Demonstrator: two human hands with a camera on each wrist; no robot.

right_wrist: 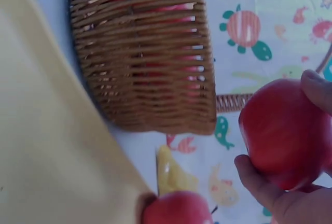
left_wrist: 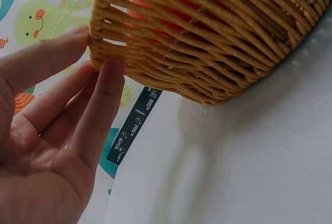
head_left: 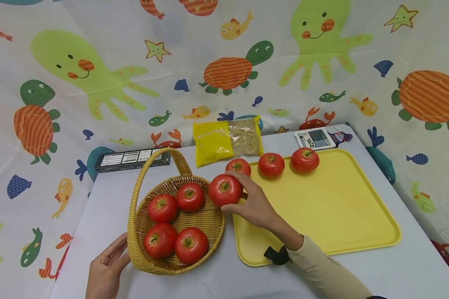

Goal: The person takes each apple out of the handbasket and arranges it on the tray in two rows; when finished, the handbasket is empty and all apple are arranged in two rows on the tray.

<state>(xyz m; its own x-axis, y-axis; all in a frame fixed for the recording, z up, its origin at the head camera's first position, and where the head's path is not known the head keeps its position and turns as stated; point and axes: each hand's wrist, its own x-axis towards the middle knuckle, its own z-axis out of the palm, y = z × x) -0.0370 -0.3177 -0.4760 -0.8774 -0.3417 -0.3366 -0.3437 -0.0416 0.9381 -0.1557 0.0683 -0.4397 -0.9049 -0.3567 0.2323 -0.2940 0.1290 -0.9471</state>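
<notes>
My right hand (head_left: 260, 207) grips a red apple (head_left: 224, 190) between thumb and fingers, over the right rim of a wicker basket (head_left: 202, 218). In the right wrist view, this apple (right_wrist: 282, 133) appears above the height of the basket's rim. Several red apples (head_left: 191, 197) lie inside the basket, stem ends mostly up. At the basket's left side is my left hand (head_left: 106, 265). Its thumb and fingertips pinch the edge of the basket (left_wrist: 207, 42), as the left wrist view shows.
Right of the basket lies a yellow tray (head_left: 333, 207), with three apples (head_left: 271, 165) along its far edge. Behind stand a yellow packet (head_left: 213, 143), a black box (head_left: 131, 160) and a white device with a screen (head_left: 314, 138). A tall handle (head_left: 132, 216) arches over the basket.
</notes>
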